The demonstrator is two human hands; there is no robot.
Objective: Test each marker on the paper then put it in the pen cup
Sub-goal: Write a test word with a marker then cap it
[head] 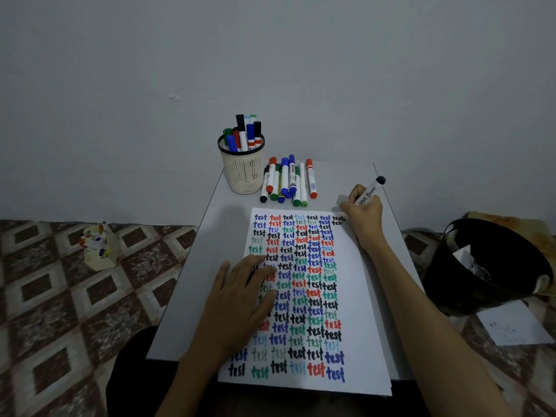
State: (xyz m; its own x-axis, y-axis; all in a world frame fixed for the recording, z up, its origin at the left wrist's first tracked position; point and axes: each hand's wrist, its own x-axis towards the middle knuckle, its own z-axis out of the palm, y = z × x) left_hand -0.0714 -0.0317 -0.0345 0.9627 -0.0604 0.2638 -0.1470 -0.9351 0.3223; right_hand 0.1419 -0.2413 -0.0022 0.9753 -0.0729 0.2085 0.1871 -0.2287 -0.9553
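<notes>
White paper (356, 326), filled with rows of the word "test" in black, blue, red and green, lies on a grey table (189, 311). On my screen the left hand (240, 299) rests flat on the sheet's left half, its fingers straight and a little spread, pressing the paper down.

The right hand (362, 215) sits at the sheet's far right corner. Its fingers and thumb are curled tight around a marker (368, 194) with a white barrel, which tilts up and away to the right and ends in a dark tip above the knuckles. The writing end is hidden under the fingers. Black "test" marks lie just left of those fingertips.

Well beyond the left fingertips stands the pen cup (242, 173), cream mesh with a black rim, holding upright markers with blue, red, green and black caps. A heap of loose markers (288, 182) lies just beside the cup, on the table between it and the right hand's fingers.

Off the table, on the patterned floor, I see a small cream holder (99, 248) far left of the left hand, and a black bin (487, 266) right of the right forearm.
</notes>
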